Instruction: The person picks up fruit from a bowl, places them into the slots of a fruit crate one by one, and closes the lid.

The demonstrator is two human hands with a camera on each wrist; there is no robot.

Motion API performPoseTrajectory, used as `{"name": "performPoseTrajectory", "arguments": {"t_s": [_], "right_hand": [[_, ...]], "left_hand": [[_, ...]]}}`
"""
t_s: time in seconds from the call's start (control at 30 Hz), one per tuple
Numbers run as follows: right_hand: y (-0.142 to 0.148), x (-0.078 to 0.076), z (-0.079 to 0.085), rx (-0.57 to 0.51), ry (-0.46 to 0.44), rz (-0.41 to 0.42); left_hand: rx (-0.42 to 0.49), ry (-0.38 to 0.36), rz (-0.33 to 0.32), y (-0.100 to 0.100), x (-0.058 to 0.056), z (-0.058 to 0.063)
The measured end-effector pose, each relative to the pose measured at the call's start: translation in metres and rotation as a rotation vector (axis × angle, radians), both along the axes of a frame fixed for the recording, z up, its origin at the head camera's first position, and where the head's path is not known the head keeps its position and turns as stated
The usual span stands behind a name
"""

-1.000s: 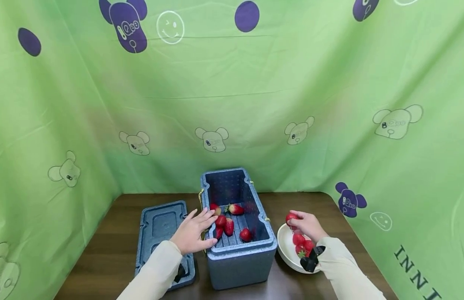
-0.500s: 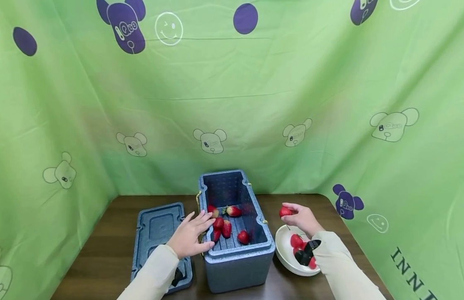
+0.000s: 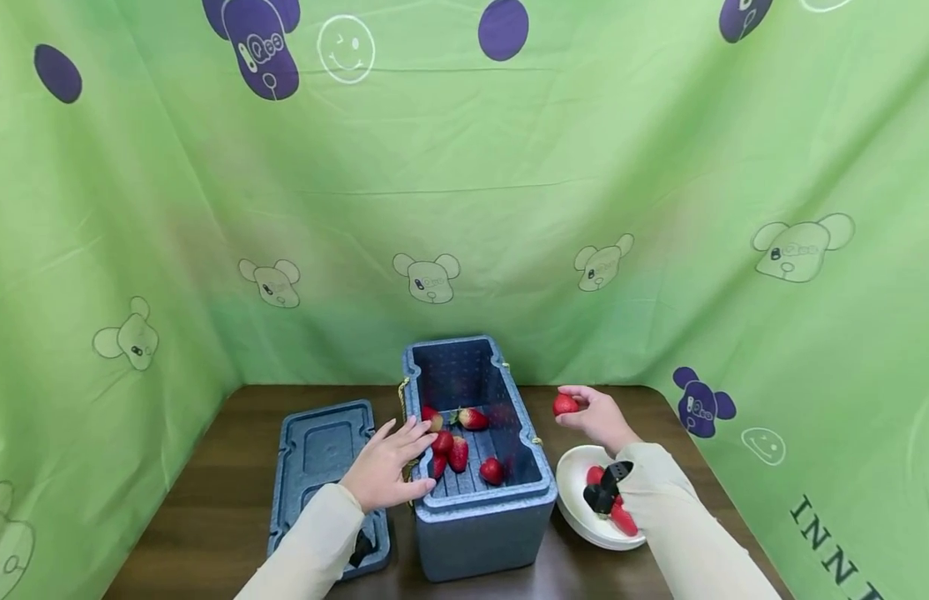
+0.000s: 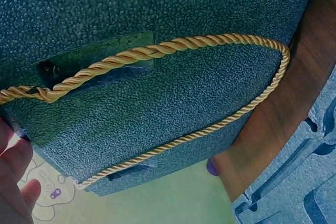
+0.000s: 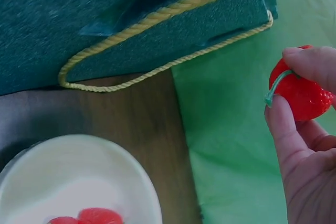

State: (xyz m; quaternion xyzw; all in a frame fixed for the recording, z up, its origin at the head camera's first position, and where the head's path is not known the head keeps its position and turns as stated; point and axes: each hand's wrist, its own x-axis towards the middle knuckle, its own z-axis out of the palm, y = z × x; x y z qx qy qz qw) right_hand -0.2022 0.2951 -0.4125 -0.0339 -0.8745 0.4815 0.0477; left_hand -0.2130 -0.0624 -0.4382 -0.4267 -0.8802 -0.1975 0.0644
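I have the right hand [image 3: 601, 418] pinching a strawberry [image 3: 564, 405] off the box's [image 3: 482, 537] right side, past the bowl [image 3: 572, 487] — its long axis, so partly covered, I can't fairly judge. The left hand [image 3: 385, 472] lies spread across the left rim [image 3: 411, 392] — farther from the strawberry.

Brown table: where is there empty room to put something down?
Bare wood shows on the table between its left edge and the blue lid, and at the far right corner, past the right hand. It's crowded between the blue box and the white bowl, which sit close together, and between box and lid, under the left hand.
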Motion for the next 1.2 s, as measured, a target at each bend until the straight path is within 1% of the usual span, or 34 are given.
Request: {"name": "performPoseTrajectory", "arguments": {"t_s": [0.17,0.3,0.4,0.5,0.57,0.67,0.87,0.97,1.2], "right_hand": [[-0.011,-0.014,0.011,0.062,0.061,0.033],[-0.021,-0.024,0.018,0.07,0.061,0.062],[-0.027,-0.032,0.025,0.082,0.064,0.065],[-0.033,-0.041,0.035,0.102,0.073,0.061],[-0.037,-0.046,0.041,0.102,0.068,0.066],[-0.045,-0.054,0.047,0.096,0.058,0.079],[-0.064,-0.067,0.052,0.077,0.047,0.075],[-0.074,-0.074,0.053,0.073,0.044,0.088],[-0.105,-0.092,0.044,0.098,0.051,0.144]], "left_hand": [[-0.018,-0.012,0.005,-0.001,0.0,0.002],[-0.033,-0.034,0.01,-0.003,0.001,0.001],[-0.037,-0.039,0.005,-0.002,0.002,0.0],[-0.032,-0.03,-0.002,-0.001,0.002,0.0],[-0.028,-0.014,0.003,0.0,0.001,0.0],[-0.025,-0.01,0.012,0.0,0.0,0.0],[-0.036,-0.049,0.012,-0.001,0.001,0.001],[-0.041,-0.05,0.016,0.0,0.0,0.001],[-0.052,-0.068,0.021,-0.001,-0.003,0.004]]}}
